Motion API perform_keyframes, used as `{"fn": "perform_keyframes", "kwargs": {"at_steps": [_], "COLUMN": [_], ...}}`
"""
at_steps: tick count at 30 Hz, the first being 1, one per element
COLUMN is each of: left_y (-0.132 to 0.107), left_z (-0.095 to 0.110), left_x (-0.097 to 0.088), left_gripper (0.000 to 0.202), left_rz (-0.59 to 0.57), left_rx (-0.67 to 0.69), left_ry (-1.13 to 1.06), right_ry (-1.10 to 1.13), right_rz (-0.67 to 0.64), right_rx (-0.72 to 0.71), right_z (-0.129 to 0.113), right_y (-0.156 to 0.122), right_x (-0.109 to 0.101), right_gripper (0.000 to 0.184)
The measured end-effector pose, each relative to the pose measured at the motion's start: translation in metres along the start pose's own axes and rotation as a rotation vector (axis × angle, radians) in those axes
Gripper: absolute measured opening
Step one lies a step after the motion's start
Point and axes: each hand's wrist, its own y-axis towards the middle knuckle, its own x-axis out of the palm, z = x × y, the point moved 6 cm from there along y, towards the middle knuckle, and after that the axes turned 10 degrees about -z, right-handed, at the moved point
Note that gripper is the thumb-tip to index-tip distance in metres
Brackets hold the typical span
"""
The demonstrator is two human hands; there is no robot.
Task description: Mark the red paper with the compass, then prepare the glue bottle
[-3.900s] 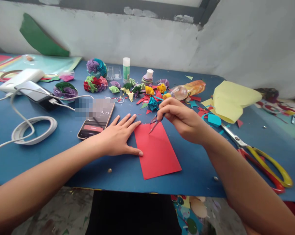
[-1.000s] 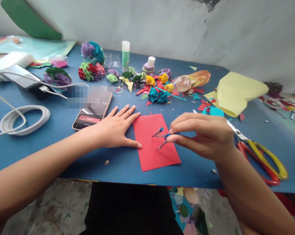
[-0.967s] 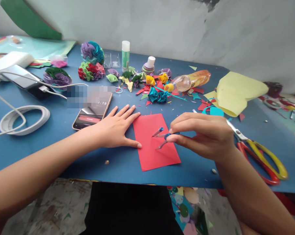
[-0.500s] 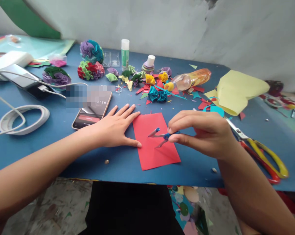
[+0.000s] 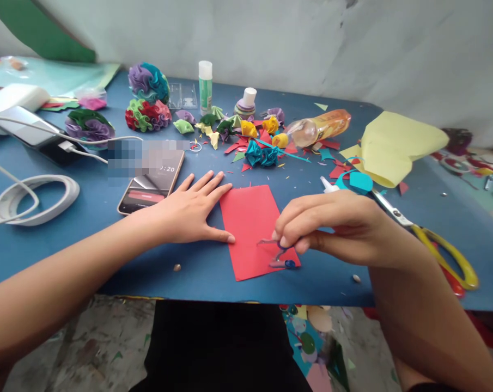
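Observation:
A red sheet of paper (image 5: 248, 218) lies flat near the table's front edge. My left hand (image 5: 195, 207) rests palm down at its left side, fingers spread, with the thumb tip and a fingertip at the paper's edge. In the pinched fingers of my right hand (image 5: 332, 226) is a drawing compass (image 5: 282, 253) with blue and silver parts, held by its top. Its legs are spread over the lower right of the sheet. The exact contact of its tips with the paper is hard to tell. A phone (image 5: 152, 179) lies just beyond my left hand.
Right of my right hand lie scissors (image 5: 446, 261) with red and yellow handles and a yellow paper heart (image 5: 393, 144). Folded paper flowers (image 5: 262, 153), a bottle (image 5: 320, 128), a glue stick (image 5: 205, 87) and scraps spread across the back. A cable (image 5: 37, 198) coils at left.
My right hand has turned the compass: the blue-ended leg has swung from the paper's middle toward its lower right edge. My left hand stays flat in place. The view has shifted slightly.

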Motion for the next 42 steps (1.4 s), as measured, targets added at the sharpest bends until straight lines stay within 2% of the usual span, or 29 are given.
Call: {"fn": "perform_keyframes", "kwargs": {"at_steps": [7, 11, 14, 17, 22, 26, 32, 37, 42], "left_y": [0.000, 0.001, 0.002, 0.002, 0.001, 0.000, -0.001, -0.002, -0.004], "left_z": [0.000, -0.001, -0.002, -0.002, -0.002, -0.001, -0.002, -0.001, 0.000], "left_x": [0.000, 0.001, 0.002, 0.002, 0.002, 0.001, 0.001, 0.001, 0.001], "left_gripper": [0.109, 0.110, 0.109, 0.108, 0.109, 0.109, 0.110, 0.109, 0.110], "left_rz": [0.001, 0.009, 0.017, 0.027, 0.031, 0.023, 0.027, 0.031, 0.034], "left_rx": [0.000, 0.003, 0.007, 0.011, 0.016, 0.014, 0.021, 0.027, 0.033], "left_ry": [0.004, 0.008, 0.007, -0.001, -0.017, -0.026, -0.037, -0.043, -0.042], "right_ry": [0.006, 0.001, -0.030, -0.051, -0.065, -0.088, -0.221, -0.417, -0.498], "right_rz": [-0.056, -0.030, 0.047, 0.186, 0.374, 0.470, 0.459, 0.589, 0.636], "right_rx": [0.001, -0.011, -0.010, 0.017, 0.185, 0.350, 0.339, 0.381, 0.456], "right_z": [-0.003, -0.005, -0.004, 0.001, 0.018, 0.025, 0.008, -0.008, -0.014], "right_y": [-0.001, 0.003, 0.007, 0.009, 0.004, -0.005, -0.005, -0.017, -0.025], "right_x": [0.005, 0.009, 0.010, 0.006, -0.002, -0.009, -0.007, 0.001, 0.012], "right_gripper": [0.021, 0.015, 0.009, 0.004, 0.009, 0.022, 0.023, 0.042, 0.038]}}
